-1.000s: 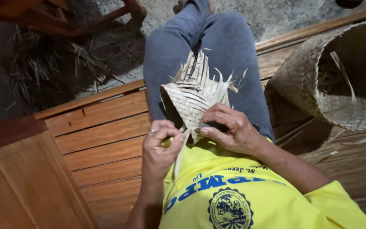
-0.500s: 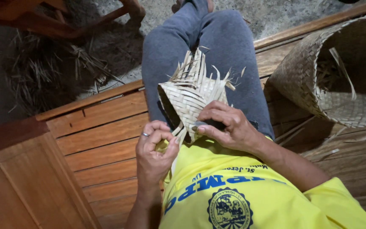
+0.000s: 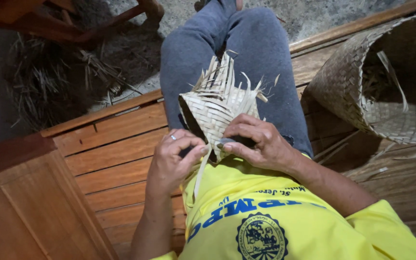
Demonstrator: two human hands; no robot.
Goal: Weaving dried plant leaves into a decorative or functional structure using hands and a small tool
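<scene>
A small half-woven basket (image 3: 217,108) of pale leaf strips rests on my lap, with loose strip ends sticking up at its far side. My right hand (image 3: 258,142) grips its near right edge, thumb pressed on the weave. My left hand (image 3: 174,161), with a ring on one finger, pinches a loose pale strip (image 3: 200,175) at the basket's near left edge. That strip hangs down over my yellow shirt. My grey-trousered legs (image 3: 246,53) stretch away from me.
I sit on a slatted wooden bench (image 3: 116,154). A large woven basket (image 3: 386,82) lies on its side at the right, with loose strips beside it. Dry leaf scraps (image 3: 58,77) are heaped on the floor at the upper left, under a wooden chair frame.
My left hand has moved up from below the basket to its near left edge and now pinches the hanging strip there. My right hand and the basket have stayed put.
</scene>
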